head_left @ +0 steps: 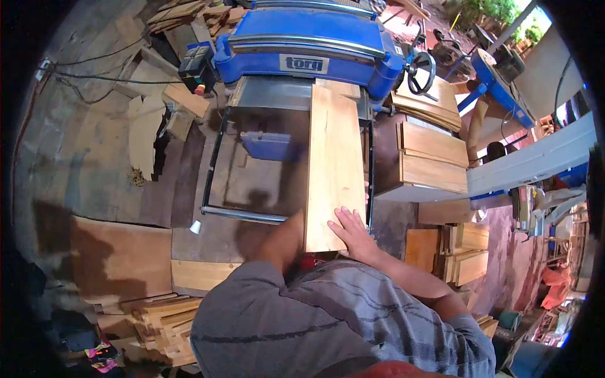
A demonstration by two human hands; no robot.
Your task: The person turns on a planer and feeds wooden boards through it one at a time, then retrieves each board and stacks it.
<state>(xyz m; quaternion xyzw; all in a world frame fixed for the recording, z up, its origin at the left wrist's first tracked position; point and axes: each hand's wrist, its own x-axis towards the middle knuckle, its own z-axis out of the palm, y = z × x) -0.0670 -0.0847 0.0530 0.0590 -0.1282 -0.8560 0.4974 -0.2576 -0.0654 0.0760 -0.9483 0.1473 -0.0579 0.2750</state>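
Observation:
A long, pale wooden board (334, 151) points away from me, its far end at the opening of a blue thickness planer (309, 38) marked "torq". My right hand (354, 234) lies on top of the board's near end, at its right corner, fingers stretched and spread. My left forearm passes beneath the board. Fingertips of my left hand (367, 191) show at the board's right edge, holding it from below; the rest of that hand is hidden. Another piece of wood (340, 87) shows at the planer's opening, partly behind the board.
Stacked boards (435, 154) sit to the right of the planer, with a handwheel (421, 72) above them. A black metal frame (211, 164) stands under the board. Wood strips (167, 324) lie at lower left, more boards (466, 252) at lower right. Cables (120, 79) hang at upper left.

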